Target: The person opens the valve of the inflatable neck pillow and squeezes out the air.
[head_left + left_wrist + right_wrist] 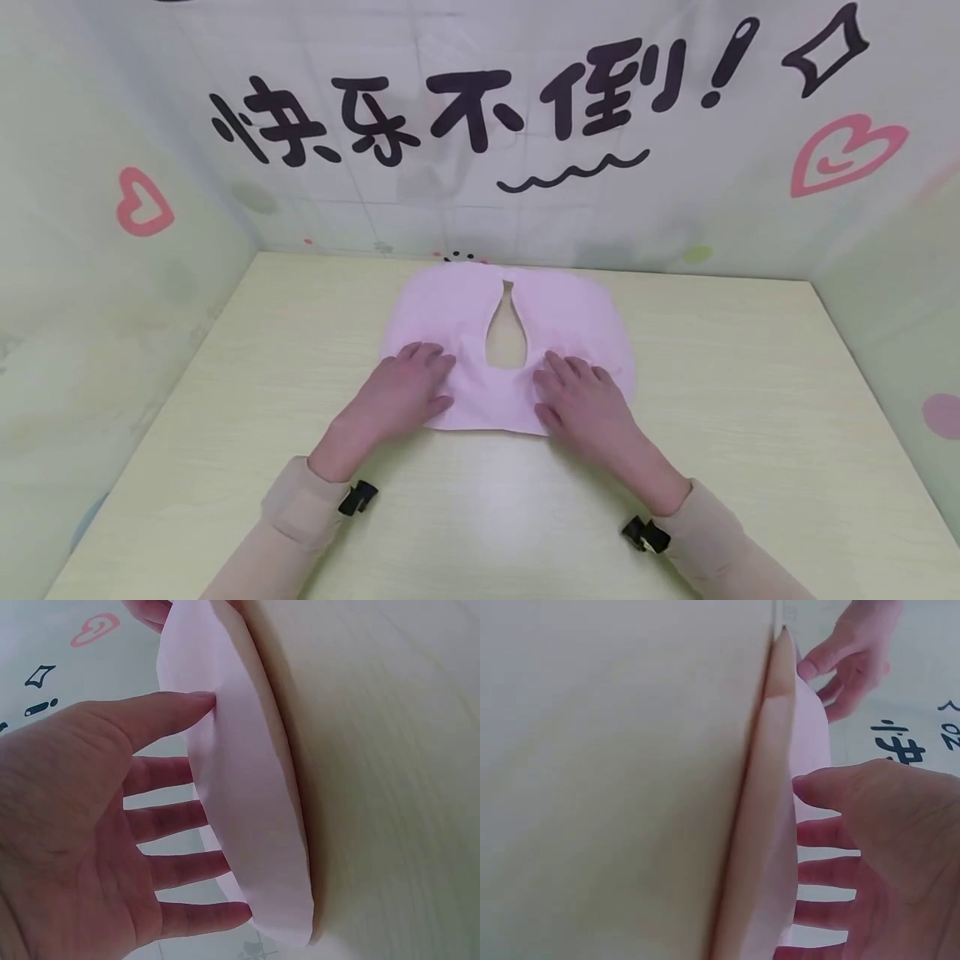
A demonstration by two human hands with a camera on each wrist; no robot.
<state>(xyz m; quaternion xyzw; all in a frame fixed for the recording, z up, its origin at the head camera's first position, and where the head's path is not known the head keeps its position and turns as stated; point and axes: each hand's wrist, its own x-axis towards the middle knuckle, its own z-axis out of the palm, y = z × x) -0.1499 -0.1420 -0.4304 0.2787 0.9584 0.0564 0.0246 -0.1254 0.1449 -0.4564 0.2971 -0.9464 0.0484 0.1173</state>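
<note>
A soft pink pad (491, 404), like a face-rest cover with rounded corners, lies on the table. Through its drop-shaped hole (506, 337), with a narrow slit at the far end, the tabletop shows. My left hand (405, 390) rests its fingertips on the pad's left near part, thumb near the front edge. On the opposite side of the hole, my right hand (588, 408) touches the pad the same way. Both wrist views show spread, nearly straight fingers (176, 823) against the pink fabric (769, 847), whose near edge stands slightly off the table.
The pale wood-look table (735, 400) extends to both sides of the pad. Behind it hangs a printed backdrop (465, 217) with black lettering and pink hearts, and similar panels stand left and right. Small black clips (358, 497) sit at the beige sleeves (281, 533).
</note>
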